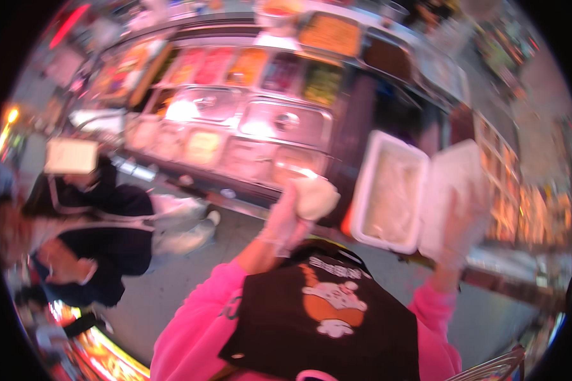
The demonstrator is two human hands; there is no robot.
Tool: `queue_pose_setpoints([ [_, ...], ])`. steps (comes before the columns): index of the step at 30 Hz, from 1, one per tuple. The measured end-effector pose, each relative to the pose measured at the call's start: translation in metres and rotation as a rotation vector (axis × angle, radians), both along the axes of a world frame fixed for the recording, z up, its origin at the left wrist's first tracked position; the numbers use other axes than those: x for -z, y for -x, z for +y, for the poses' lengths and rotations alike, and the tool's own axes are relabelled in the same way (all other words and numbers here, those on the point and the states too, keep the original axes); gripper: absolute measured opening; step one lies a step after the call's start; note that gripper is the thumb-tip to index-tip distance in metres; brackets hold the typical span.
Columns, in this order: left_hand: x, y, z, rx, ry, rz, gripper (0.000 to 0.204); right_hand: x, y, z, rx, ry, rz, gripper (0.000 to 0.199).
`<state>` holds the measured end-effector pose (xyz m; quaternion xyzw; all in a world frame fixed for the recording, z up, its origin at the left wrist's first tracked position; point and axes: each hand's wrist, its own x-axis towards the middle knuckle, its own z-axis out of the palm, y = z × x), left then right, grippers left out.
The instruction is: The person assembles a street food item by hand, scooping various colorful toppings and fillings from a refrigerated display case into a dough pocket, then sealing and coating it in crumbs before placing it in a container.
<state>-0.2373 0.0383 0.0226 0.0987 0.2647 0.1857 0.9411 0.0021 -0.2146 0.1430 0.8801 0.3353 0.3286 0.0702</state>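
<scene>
In a clear glove, my left hand (281, 219) is closed around a pale, rounded flatbread (318, 198), held near the front edge of the topping counter. Its exact shape is blurred. To its right stands a white foam box (364, 219) with a clear plastic liner (397, 184) inside; what lies under the liner is hard to make out. The box's white lid (448, 168) is swung out to the right. Against this lid rests my gloved right hand (463, 222), its fingers smeared by motion.
Metal pans of coloured toppings (213, 66) fill the counter, some under steel lids (286, 120). Behind are an orange-filled tray (329, 35) and a dark-filled tray (388, 54). A person in dark clothes (108, 235) stands at left. Skewer-like food (534, 213) lies at right.
</scene>
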Motion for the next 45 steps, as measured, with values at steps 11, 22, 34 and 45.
queue_pose_setpoints([
  [11,-0.029,0.021,-0.002,0.112,-0.104,-0.153,0.056,0.008,0.051,0.055,-0.116,0.115,0.679,0.083],
  [22,-0.026,0.100,-0.011,-0.003,-0.138,0.058,0.062,0.068,0.133,0.148,-1.030,-0.321,0.976,0.050],
  [34,-0.009,0.118,0.045,0.084,-0.136,-0.229,0.093,0.123,0.204,0.242,-1.200,-0.141,1.169,0.067],
  [45,0.075,0.152,0.274,-0.125,0.351,-0.349,0.059,0.205,0.125,0.458,-0.692,-0.447,0.978,0.034],
])
